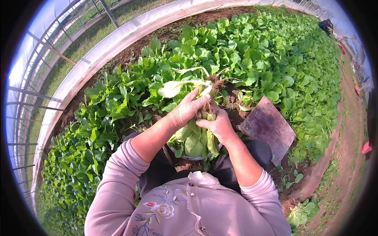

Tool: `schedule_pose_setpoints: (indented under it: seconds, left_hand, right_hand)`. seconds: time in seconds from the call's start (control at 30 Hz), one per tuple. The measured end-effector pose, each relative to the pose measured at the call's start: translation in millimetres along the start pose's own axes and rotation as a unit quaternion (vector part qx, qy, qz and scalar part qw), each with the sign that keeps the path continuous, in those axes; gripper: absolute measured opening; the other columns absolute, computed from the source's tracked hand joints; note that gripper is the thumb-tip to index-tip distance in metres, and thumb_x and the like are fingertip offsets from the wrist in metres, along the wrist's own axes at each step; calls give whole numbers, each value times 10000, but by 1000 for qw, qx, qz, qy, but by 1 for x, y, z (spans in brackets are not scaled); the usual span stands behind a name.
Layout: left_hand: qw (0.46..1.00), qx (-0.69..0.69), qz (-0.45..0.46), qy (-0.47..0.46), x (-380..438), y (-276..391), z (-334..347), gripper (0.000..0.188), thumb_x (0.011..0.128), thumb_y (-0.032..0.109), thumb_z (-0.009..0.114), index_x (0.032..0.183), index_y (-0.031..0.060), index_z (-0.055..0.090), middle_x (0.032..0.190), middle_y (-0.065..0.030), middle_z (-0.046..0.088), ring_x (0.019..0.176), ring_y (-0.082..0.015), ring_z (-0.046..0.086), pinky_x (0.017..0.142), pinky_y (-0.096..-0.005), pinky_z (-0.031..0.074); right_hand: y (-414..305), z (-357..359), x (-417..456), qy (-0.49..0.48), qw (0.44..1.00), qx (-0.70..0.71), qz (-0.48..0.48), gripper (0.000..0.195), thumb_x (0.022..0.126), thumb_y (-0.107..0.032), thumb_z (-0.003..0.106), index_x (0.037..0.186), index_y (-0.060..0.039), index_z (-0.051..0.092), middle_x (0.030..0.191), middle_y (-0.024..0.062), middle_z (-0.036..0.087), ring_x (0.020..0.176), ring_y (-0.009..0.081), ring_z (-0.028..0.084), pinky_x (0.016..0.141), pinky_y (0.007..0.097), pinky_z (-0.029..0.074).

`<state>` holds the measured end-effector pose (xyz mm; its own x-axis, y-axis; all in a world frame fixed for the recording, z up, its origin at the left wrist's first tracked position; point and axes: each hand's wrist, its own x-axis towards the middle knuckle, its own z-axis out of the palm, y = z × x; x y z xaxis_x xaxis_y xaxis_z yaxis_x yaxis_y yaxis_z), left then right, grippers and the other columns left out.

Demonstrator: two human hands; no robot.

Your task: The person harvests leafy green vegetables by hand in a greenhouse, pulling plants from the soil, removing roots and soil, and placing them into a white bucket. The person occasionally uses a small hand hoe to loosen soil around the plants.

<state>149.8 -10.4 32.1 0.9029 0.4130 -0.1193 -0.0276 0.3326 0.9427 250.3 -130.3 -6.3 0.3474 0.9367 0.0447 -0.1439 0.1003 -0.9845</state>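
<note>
My left hand [189,107] grips an uprooted leafy green plant with pale stalks [203,91]. Its soil-caked roots [218,82] point away from me, and one pale leaf [172,88] sticks out to the left. Pressed close beside it, my right hand [218,122] is closed around a bunch of leafy greens [195,143]. The bunch has its roots upward between my hands and its leaves hanging towards me. Below the leaves, part of a rounded pale rim [192,158] shows between my knees; the rest is hidden.
Dense leafy greens [251,56] grow ahead and on both sides. A flat, worn board [268,129] lies right of my knee. Pulled greens [298,215] lie lower right, near a dirt path [330,177]. A white low wall [97,56] curves along the left. Another person [326,27] is far right.
</note>
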Motion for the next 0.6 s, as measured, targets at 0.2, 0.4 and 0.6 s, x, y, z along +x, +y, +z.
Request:
schedule_pose_setpoints:
  seconds: [0.2,0.4,0.6]
  left_hand:
    - [944,299,84,115,-10,16,-31,460,966,424,562,1038,-24,637,848,-81,671,795,-134,603,755,-284,482]
    - [966,146,165,132,-25,35,-58,234,908,186,604,1076,24,605,974,-85,645,856,-152,618,770,-271,470]
    - [904,394,169,-9,-11,28,-50,761,723,46,651,1440,66,396,1400,-167,494,1320,-271,460,1113,-386,351]
  right_hand:
    - [-5,-9,-2,67,954,-265,-121,329,708,-16,779,1008,1,642,993,76,624,909,198,616,819,319,489]
    - [-6,-16,-4,53,893,-417,-160,313,662,-80,783,936,-22,644,893,153,612,818,346,624,739,402,515]
    - [-7,-14,-7,-32,902,-419,-105,329,655,-90,793,946,-31,651,854,146,588,786,324,614,707,396,503]
